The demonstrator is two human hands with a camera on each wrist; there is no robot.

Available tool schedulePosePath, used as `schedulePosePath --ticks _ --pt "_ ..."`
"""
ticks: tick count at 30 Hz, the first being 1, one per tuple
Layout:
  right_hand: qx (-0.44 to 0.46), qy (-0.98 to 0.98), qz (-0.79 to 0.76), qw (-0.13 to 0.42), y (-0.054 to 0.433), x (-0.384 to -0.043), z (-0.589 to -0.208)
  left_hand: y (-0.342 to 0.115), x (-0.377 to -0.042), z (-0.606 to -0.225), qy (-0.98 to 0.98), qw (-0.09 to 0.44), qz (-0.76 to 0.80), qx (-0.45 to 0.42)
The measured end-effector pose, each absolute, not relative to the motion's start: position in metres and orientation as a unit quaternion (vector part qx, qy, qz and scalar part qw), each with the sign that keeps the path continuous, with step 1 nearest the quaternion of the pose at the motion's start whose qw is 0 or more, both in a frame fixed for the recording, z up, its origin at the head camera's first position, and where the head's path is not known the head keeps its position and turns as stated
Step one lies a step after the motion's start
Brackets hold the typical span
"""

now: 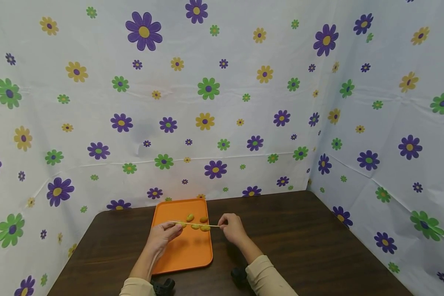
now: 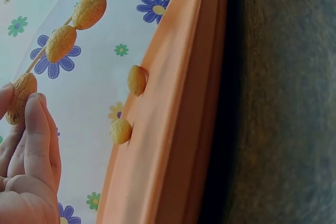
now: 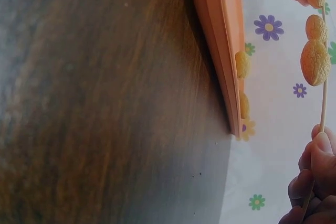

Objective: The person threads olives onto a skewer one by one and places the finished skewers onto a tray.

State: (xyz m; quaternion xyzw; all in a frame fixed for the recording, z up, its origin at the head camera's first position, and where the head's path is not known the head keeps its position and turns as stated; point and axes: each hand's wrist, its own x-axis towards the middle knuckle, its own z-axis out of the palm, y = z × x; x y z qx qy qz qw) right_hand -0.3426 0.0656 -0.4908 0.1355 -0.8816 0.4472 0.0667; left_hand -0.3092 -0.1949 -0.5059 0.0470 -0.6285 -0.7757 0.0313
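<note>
A thin wooden skewer (image 1: pixel 214 225) is held level over the tray between both hands. Three wrinkled, yellow-brown oval pieces are threaded on it. My left hand (image 1: pixel 163 236) pinches the leftmost oval piece (image 2: pixel 22 98) between thumb and fingers. The middle piece (image 2: pixel 61 44) and the right piece (image 2: pixel 90 11) sit side by side along the stick. On the right, my right hand (image 1: pixel 233 228) grips the bare end of the skewer, its thumb and fingers curled around the stick in the right wrist view.
An orange tray (image 1: pixel 190 250) with a raised rim lies on the dark wooden table (image 1: pixel 299 242). Two loose oval pieces, one at the left (image 1: pixel 190 217) and one at the right (image 1: pixel 204 219), rest near its far end. Flower-patterned white sheets (image 1: pixel 237 123) stand behind and beside the table.
</note>
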Motion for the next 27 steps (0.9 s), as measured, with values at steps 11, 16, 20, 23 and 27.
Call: schedulePosePath --ticks 11,16,20,23,27 --pt "0.132 -0.884 0.446 0.057 0.0625 -0.3444 -0.4976 -0.1937 -0.3076 -0.508 -0.633 0.027 -0.772 0.052" --pt "0.134 -0.886 0.438 0.066 0.0638 -0.3453 -0.4958 -0.1913 -0.3096 -0.5064 -0.638 0.023 -0.768 0.046" --pt "0.133 -0.888 0.435 0.068 0.0644 -0.3462 -0.4938 -0.19 -0.312 -0.5067 -0.635 0.021 -0.771 0.041" --pt "0.134 -0.889 0.434 0.066 0.064 -0.3466 -0.493 -0.1894 -0.3125 -0.5074 -0.636 0.023 -0.77 0.036" --pt "0.135 -0.89 0.43 0.065 0.0637 -0.3473 -0.493 -0.1885 -0.3123 -0.5081 -0.644 0.024 -0.764 0.036"
